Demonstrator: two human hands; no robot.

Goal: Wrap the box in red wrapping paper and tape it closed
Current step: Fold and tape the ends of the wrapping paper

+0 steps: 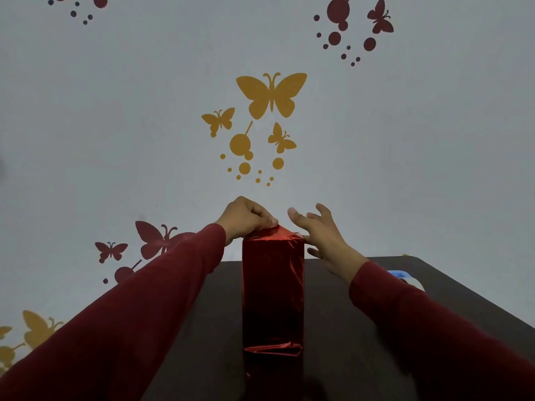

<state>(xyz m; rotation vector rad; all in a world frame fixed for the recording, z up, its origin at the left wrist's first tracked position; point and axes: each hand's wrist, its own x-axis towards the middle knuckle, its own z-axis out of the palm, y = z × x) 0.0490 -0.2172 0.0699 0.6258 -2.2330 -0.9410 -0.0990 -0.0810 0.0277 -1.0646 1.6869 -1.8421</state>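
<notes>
Up top, left hand [246, 217] pinches box's [273, 290] paper flap; right hand [317, 227] spread beside.

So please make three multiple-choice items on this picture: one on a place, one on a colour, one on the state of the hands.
1. Where does the blue-and-white tape dispenser lie on the dark table?
A. right of the box, behind the right sleeve
B. left of the box
C. on top of the box

2. What colour is the shiny foil wrapping paper on the tall box?
A. gold
B. red
C. blue

3. What do the hands do at the far end of the box?
A. both lie flat on the table
B. the left hand pinches the paper flap, the right hand is open beside it
C. the right hand holds the tape

Key: 1 A, the dispenser peeks out past the right sleeve; 2 B, the foil is red; 3 B, the left fingers curl on the flap while the right fingers are spread.
</notes>
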